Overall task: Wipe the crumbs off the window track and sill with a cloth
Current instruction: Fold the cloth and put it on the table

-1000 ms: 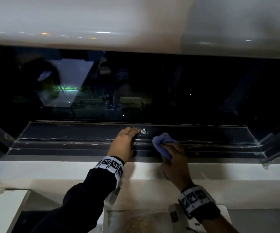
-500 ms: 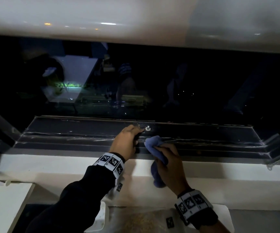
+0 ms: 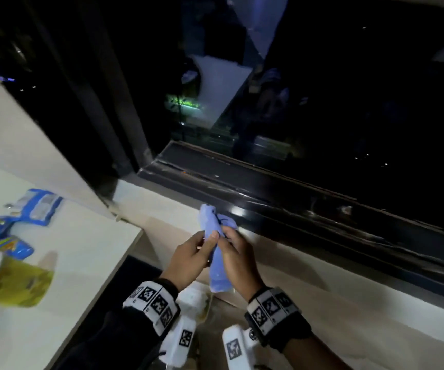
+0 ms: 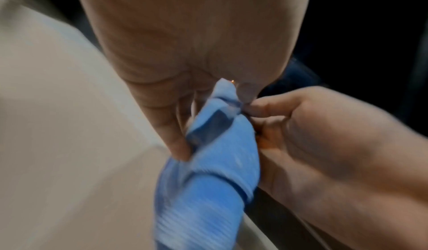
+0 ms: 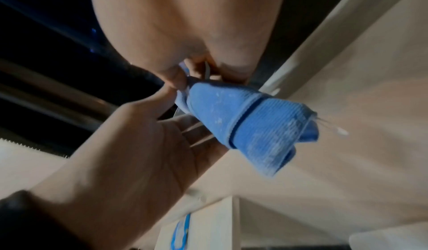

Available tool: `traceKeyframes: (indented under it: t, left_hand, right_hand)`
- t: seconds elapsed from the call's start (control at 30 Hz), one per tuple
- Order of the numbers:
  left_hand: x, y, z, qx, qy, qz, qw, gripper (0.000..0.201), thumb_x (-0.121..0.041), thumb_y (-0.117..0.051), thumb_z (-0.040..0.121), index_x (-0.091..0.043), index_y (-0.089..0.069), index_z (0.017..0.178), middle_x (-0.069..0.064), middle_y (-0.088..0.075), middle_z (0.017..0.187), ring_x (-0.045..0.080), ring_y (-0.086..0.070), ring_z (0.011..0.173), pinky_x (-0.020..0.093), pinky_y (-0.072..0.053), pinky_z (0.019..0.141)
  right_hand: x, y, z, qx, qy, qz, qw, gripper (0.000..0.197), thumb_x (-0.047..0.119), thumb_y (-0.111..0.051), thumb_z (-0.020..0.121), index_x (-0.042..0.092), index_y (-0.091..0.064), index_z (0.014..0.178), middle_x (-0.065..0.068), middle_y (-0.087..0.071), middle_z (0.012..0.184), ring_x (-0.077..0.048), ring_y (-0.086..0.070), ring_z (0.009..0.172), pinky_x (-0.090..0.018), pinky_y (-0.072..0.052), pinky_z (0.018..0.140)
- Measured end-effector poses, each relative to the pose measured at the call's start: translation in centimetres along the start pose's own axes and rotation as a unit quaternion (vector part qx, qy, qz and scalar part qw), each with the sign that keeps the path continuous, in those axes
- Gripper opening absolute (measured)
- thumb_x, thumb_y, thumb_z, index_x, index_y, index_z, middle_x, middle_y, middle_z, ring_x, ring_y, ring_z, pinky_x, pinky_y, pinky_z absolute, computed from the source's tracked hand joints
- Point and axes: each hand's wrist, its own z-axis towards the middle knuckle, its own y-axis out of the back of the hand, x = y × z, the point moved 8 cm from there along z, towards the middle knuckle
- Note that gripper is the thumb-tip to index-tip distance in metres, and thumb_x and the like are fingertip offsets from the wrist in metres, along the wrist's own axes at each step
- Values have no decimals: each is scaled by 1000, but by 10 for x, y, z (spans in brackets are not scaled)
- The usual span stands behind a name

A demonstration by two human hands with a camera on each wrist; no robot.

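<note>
A blue cloth [image 3: 217, 252] hangs bunched between my two hands, in front of the pale sill [image 3: 309, 265]. My left hand [image 3: 191, 259] pinches the cloth [image 4: 208, 171] from the left with thumb and fingers. My right hand [image 3: 238, 259] grips the cloth [image 5: 250, 126] from the right, its upper end sticking out above the fingers. Pale specks dot the cloth in the right wrist view. The dark window track [image 3: 282, 201] runs behind the hands, off to the upper left and lower right, with light smears along it. Neither hand touches the track.
A white table [image 3: 63, 263] stands at the left with blue packets [image 3: 36, 206] and a yellow-green packet [image 3: 15, 284] on it. Dark window glass [image 3: 322, 102] fills the upper view. A white object [image 3: 194, 297] lies below the hands.
Both hands came off the track and drew back over the sill. The left hand has taken hold of the cloth alongside the right. The view swung left, and the table came into sight.
</note>
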Motion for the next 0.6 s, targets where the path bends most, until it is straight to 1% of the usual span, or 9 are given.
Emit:
traceKeyframes:
  t: [0.03, 0.1, 0.17, 0.23, 0.3, 0.37, 0.47, 0.53, 0.6]
  left_hand:
    - [12, 21, 1, -27, 6, 11, 1000, 45, -66, -44, 87, -28, -64, 101, -1, -72, 91, 16, -68, 88, 40, -55, 82]
    - [32, 65, 1, -87, 25, 47, 995, 38, -61, -45, 88, -29, -62, 100, -5, -71, 91, 12, -66, 89, 32, -53, 80]
    - [51, 105, 0, -124, 45, 68, 989, 36, -60, -47, 87, -29, -61, 101, -6, -71, 95, 14, -66, 91, 35, -52, 82]
    - [70, 136, 0, -132, 58, 110, 983, 33, -55, -48, 89, -27, -61, 98, -2, -70, 94, 18, -65, 88, 37, -52, 79]
    - [85, 163, 1, -138, 78, 155, 975, 28, -52, -50, 90, -26, -60, 96, 2, -69, 89, 23, -64, 84, 34, -48, 71]
    - [97, 188, 1, -159, 100, 196, 963, 28, -48, -55, 88, -23, -57, 101, 4, -68, 83, 26, -62, 80, 31, -42, 66]
    - [109, 221, 2, -197, 114, 239, 944, 31, -37, -62, 86, -14, -52, 104, 5, -62, 73, 31, -61, 78, 32, -37, 64]
    - [120, 239, 6, -206, 117, 270, 933, 33, -33, -63, 86, -10, -50, 106, 6, -60, 72, 36, -62, 84, 33, -37, 64]
    - [131, 254, 9, -201, 127, 309, 921, 37, -31, -64, 86, -8, -48, 111, 16, -65, 84, 40, -61, 91, 36, -41, 68]
  right_hand:
    - [1, -26, 4, 24, -11, 16, 1000, 19, 19, -49, 98, 22, -63, 110, 8, -65, 111, 4, -59, 95, -16, -45, 84]
    - [4, -74, 9, 69, -26, 12, 997, 30, 19, -46, 96, 19, -60, 122, 7, -59, 125, -5, -55, 112, -29, -44, 100]
    - [6, -114, 13, 111, -28, -9, 993, 40, 19, -42, 89, 20, -58, 126, 0, -58, 132, -14, -54, 118, -34, -43, 104]
    - [6, -146, 17, 145, -39, -36, 988, 37, 13, -43, 89, 21, -59, 122, -4, -59, 129, -19, -55, 113, -33, -46, 98]
    - [5, -176, 23, 174, -48, -59, 982, 37, 9, -43, 88, 22, -60, 118, -6, -60, 125, -22, -56, 109, -31, -47, 93]
    - [5, -202, 28, 193, -39, -80, 977, 41, 7, -42, 84, 20, -60, 119, -7, -61, 125, -24, -56, 109, -32, -47, 94]
    - [2, -225, 30, 205, -36, -110, 972, 42, 3, -45, 83, 14, -62, 119, -10, -60, 123, -25, -57, 110, -33, -46, 97]
    - [-7, -227, 32, 206, -44, -148, 966, 45, 2, -47, 85, 9, -58, 127, -14, -54, 127, -26, -54, 115, -27, -42, 100]
    - [-18, -221, 29, 211, -50, -172, 961, 46, 3, -49, 86, 10, -56, 132, -12, -51, 130, -22, -53, 117, -17, -37, 96]
